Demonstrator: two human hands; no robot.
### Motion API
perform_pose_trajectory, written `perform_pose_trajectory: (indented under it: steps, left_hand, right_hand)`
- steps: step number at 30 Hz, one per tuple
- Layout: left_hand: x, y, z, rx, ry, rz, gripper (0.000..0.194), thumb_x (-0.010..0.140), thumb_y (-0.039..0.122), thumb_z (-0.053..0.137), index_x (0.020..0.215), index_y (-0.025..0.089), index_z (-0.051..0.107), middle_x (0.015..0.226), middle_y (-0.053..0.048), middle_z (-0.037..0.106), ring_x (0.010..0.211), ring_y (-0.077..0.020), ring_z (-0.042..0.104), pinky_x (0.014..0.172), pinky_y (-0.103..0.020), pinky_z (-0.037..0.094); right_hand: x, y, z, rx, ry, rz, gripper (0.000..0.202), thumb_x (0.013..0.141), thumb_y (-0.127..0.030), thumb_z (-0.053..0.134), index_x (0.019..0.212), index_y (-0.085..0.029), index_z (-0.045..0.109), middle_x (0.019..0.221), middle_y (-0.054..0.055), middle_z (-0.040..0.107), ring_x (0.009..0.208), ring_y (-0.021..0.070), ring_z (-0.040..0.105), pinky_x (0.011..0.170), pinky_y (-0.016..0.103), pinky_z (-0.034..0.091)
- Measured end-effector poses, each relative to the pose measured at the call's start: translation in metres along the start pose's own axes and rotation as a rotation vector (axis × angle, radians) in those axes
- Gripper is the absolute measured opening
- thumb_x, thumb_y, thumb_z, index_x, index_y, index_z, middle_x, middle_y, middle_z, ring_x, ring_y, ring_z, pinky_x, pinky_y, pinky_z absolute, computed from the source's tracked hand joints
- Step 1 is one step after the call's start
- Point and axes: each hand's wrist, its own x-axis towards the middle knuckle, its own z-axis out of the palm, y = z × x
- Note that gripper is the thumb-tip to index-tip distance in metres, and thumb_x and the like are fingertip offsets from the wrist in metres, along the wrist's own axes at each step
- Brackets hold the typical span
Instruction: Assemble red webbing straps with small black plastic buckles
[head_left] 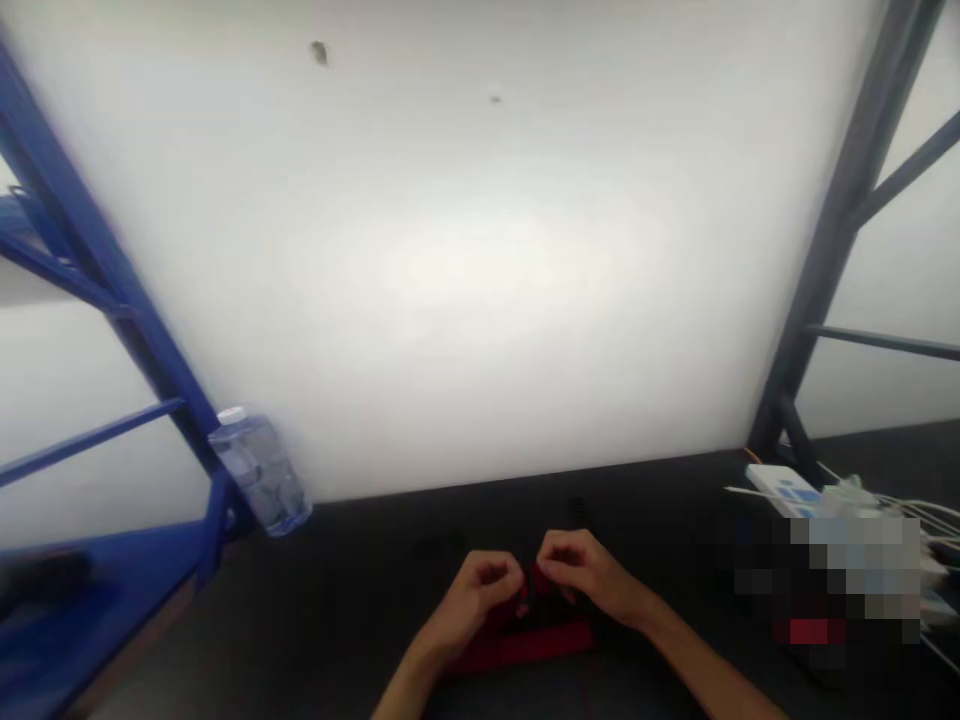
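My left hand (480, 592) and my right hand (583, 568) are close together over a black tabletop, low in the head view. Both are curled, thumbs against fingers, pinching a small dark red and black item (531, 590) between them. Its details are too dark to make out. Just below, a red strip of what looks like fabric (525, 646) lies on the table, partly behind my left hand.
A clear bottle with a white cap (262, 472) leans by the blue metal frame (161, 350) at left. White power strip (784, 486) and tangled cables (907, 508) lie at right beside a dark upright (810, 270). A white wall (480, 300) stands behind.
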Motion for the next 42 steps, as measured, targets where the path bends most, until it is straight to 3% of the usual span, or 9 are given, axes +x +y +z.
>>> perform_pose_trajectory:
  steps: [13, 17, 21, 23, 26, 31, 33, 37, 42]
  left_hand:
    - [0.003, -0.012, 0.004, -0.023, -0.004, -0.03, 0.035, 0.076, 0.042, 0.071, 0.066, 0.011, 0.058, 0.063, -0.002, 0.057, 0.055, -0.0113, 0.052, 0.057, -0.023, 0.04]
    - [0.005, -0.008, 0.004, 0.032, 0.053, 0.025, 0.033, 0.075, 0.043, 0.071, 0.075, 0.011, 0.061, 0.065, -0.001, 0.058, 0.056, -0.0106, 0.052, 0.056, -0.023, 0.041]
    - [0.006, -0.004, 0.003, 0.095, 0.099, 0.099, 0.039, 0.067, 0.03, 0.08, 0.098, 0.015, 0.062, 0.08, -0.002, 0.061, 0.069, -0.0121, 0.056, 0.062, -0.022, 0.044]
    - [0.007, -0.004, 0.002, 0.122, 0.127, 0.102, 0.039, 0.07, 0.029, 0.078, 0.102, 0.015, 0.061, 0.078, -0.001, 0.06, 0.068, -0.0117, 0.055, 0.06, -0.021, 0.043]
    - [0.007, -0.005, 0.002, 0.155, 0.172, 0.11, 0.033, 0.075, 0.032, 0.073, 0.1, 0.014, 0.063, 0.076, -0.001, 0.06, 0.064, -0.0103, 0.052, 0.055, -0.02, 0.039]
    - [0.006, -0.001, 0.004, 0.219, 0.176, 0.114, 0.028, 0.077, 0.035, 0.07, 0.092, 0.012, 0.066, 0.075, -0.003, 0.063, 0.069, -0.0122, 0.055, 0.065, -0.022, 0.042]
    - [0.006, 0.0, 0.006, 0.224, 0.176, 0.098, 0.029, 0.076, 0.037, 0.07, 0.09, 0.012, 0.066, 0.074, -0.003, 0.062, 0.066, -0.0117, 0.054, 0.062, -0.021, 0.04]
    - [0.006, -0.004, 0.008, 0.207, 0.157, 0.049, 0.032, 0.078, 0.042, 0.067, 0.091, 0.012, 0.065, 0.065, 0.001, 0.057, 0.051, -0.0068, 0.043, 0.048, -0.018, 0.031]
    - [0.007, -0.011, 0.009, 0.162, 0.124, 0.019, 0.032, 0.08, 0.044, 0.064, 0.086, 0.013, 0.062, 0.061, 0.001, 0.056, 0.047, -0.007, 0.042, 0.045, -0.019, 0.03]
  right_hand:
    - [-0.002, -0.003, 0.0, -0.009, -0.114, 0.0, 0.028, 0.082, -0.04, 0.063, 0.071, -0.014, 0.06, 0.076, -0.001, 0.05, 0.05, 0.006, 0.048, 0.046, 0.02, 0.037]
    - [0.0, 0.006, 0.001, 0.084, -0.051, 0.035, 0.031, 0.083, -0.045, 0.061, 0.075, -0.015, 0.057, 0.064, -0.003, 0.049, 0.048, 0.0076, 0.046, 0.046, 0.021, 0.04]
    - [0.004, 0.011, 0.002, 0.117, 0.042, 0.048, 0.033, 0.084, -0.048, 0.059, 0.08, -0.015, 0.058, 0.056, -0.004, 0.049, 0.047, 0.0083, 0.044, 0.046, 0.021, 0.04]
    - [0.005, 0.012, 0.002, 0.12, 0.053, 0.049, 0.034, 0.084, -0.049, 0.059, 0.08, -0.015, 0.059, 0.056, -0.004, 0.049, 0.046, 0.0084, 0.044, 0.046, 0.021, 0.04]
    - [0.005, 0.013, 0.001, 0.122, 0.061, 0.052, 0.033, 0.082, -0.047, 0.063, 0.079, -0.014, 0.06, 0.057, -0.004, 0.05, 0.047, 0.008, 0.043, 0.045, 0.021, 0.04]
    - [0.004, 0.013, -0.003, 0.134, 0.114, 0.004, 0.029, 0.079, -0.041, 0.067, 0.092, -0.015, 0.063, 0.068, -0.002, 0.054, 0.051, 0.0077, 0.046, 0.047, 0.021, 0.04]
    - [0.005, 0.014, -0.003, 0.139, 0.103, -0.01, 0.029, 0.079, -0.04, 0.067, 0.095, -0.016, 0.064, 0.072, -0.001, 0.056, 0.053, 0.0078, 0.047, 0.047, 0.021, 0.04]
    - [0.006, 0.014, -0.001, 0.1, 0.066, -0.054, 0.024, 0.079, -0.039, 0.068, 0.086, -0.016, 0.067, 0.082, 0.001, 0.055, 0.053, 0.0069, 0.047, 0.047, 0.022, 0.04]
    - [0.005, 0.013, 0.003, 0.056, 0.069, -0.086, 0.025, 0.081, -0.04, 0.065, 0.077, -0.016, 0.062, 0.087, 0.001, 0.05, 0.052, 0.0053, 0.046, 0.046, 0.021, 0.037]
